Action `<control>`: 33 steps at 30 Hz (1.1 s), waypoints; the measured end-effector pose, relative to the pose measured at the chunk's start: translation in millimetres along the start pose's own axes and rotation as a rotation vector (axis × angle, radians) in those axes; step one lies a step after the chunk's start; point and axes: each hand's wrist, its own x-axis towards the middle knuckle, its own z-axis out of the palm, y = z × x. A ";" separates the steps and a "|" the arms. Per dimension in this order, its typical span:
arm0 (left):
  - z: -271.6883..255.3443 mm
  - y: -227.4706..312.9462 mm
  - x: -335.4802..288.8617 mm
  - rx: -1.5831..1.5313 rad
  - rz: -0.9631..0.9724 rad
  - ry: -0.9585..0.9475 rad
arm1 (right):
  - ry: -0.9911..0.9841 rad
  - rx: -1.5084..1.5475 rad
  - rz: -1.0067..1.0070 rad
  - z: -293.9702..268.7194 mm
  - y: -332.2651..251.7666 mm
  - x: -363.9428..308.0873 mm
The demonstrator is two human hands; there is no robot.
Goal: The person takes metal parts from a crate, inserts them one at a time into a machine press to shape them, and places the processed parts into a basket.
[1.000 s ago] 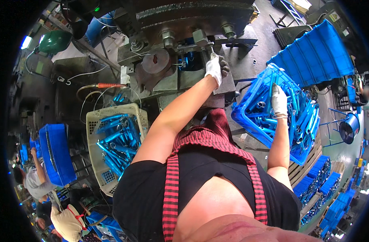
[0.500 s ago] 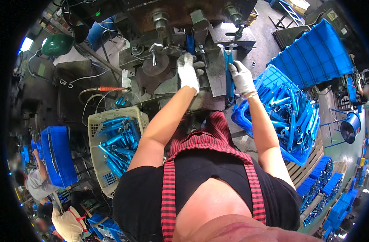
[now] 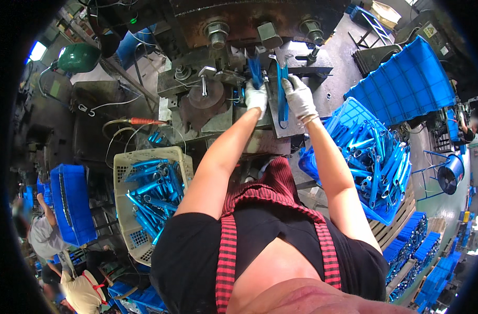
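My white-gloved left hand is closed around the lower end of a blue metal piece. That piece points away from me into the machine's tooling, below the large bolts. Close on its right, my gloved right hand grips a second long blue metal part, with a pale forked far end and a ring at its near end. This part lies over the steel block. My fingertips hide some of both pieces. Left of my hands are a round dark steel disc and a small T-shaped clamp handle.
A blue crate heaped with blue tubular parts stands at my right. At my left is a cream basket of similar parts. A tilted blue bin, a green lamp and an orange-handled tool flank the machine. Other people work at far left.
My left hand has gone from spread fingers by the tooling to a hold on the blue piece there. My right hand has carried its blue part leftward, closer to the left hand.
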 end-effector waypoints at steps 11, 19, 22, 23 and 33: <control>-209.7 88.0 -89.4 -1.102 -0.346 0.212 | -0.148 -0.115 -0.006 42.3 -24.2 43.9; -201.6 96.2 5.8 -0.593 -0.537 -0.403 | -0.242 -0.217 0.017 74.2 -23.4 53.4; -153.3 108.8 -2.4 -0.832 -0.532 -0.468 | -0.288 -0.335 0.094 75.3 -23.1 62.3; -139.9 116.8 -9.1 -0.810 -0.516 -0.572 | -0.272 -0.397 0.128 74.4 -21.3 63.1; -7.5 80.5 -32.6 -1.073 -1.051 -0.549 | 0.184 -0.187 0.255 -50.3 90.3 -23.8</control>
